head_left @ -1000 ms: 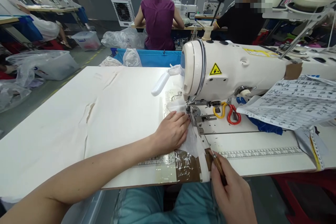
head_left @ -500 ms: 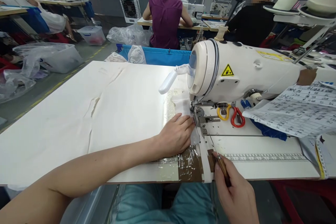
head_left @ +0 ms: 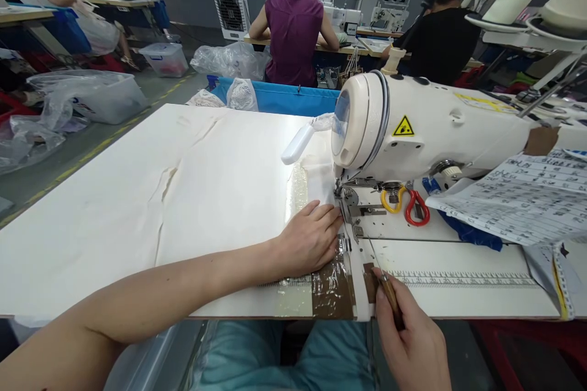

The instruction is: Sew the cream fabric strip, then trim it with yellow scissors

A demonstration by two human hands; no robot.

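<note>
My left hand [head_left: 312, 237] lies flat, palm down, its fingertips beside the presser foot [head_left: 338, 188] of a white sewing machine [head_left: 422, 125]. Under and beyond those fingers is a piece of thin white fabric [head_left: 320, 178]; its near part is hidden by the hand. My right hand [head_left: 413, 333] is closed around the wooden handle of an awl [head_left: 389, 298]. The awl's thin metal shaft points away from me towards the machine's plate. A narrow white strip [head_left: 360, 284] runs from the table's front edge up towards the foot, just left of the awl.
Yellow-handled and red-handled scissors [head_left: 416, 208] lie under the machine arm. Written paper sheets [head_left: 513, 195] stand at the right, over dark blue cloth [head_left: 472, 233]. Brown tape [head_left: 332, 293] covers the table's front edge. A blue cloth bin [head_left: 275, 96] hangs behind; people sit at machines beyond.
The white fabric has slid away from me past the presser foot, and its near end no longer shows beside my left hand. Both hands keep nearly the same place. The view has shifted slightly.
</note>
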